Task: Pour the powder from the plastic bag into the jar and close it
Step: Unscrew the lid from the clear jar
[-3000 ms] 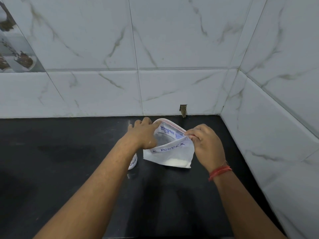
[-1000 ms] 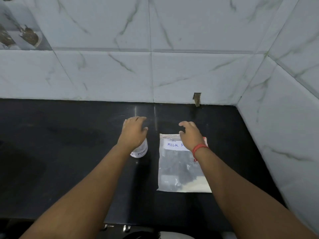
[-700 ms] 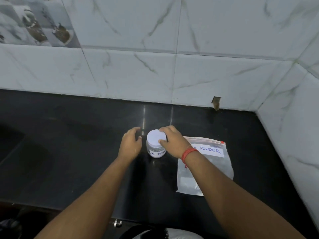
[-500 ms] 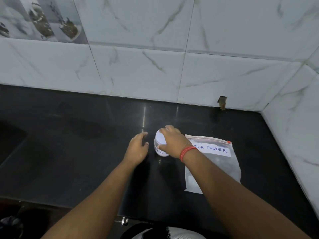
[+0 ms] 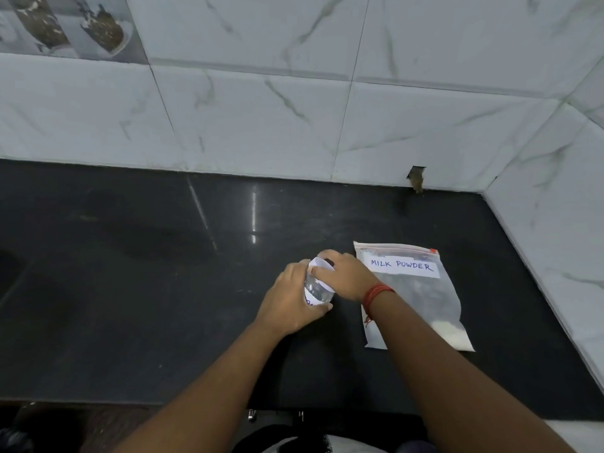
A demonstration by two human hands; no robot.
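The jar (image 5: 316, 291) is standing on the desk (image 5: 163, 289), the left hand (image 5: 291, 305) curling round its body to steady it while the right hand (image 5: 343, 277) is pinching the white lid (image 5: 318, 264), probably to unscrew it; the bag (image 5: 421, 289) is lying flat just right, apart from both; half a second ago the left hand was hovering beside the jar, not gripping it.
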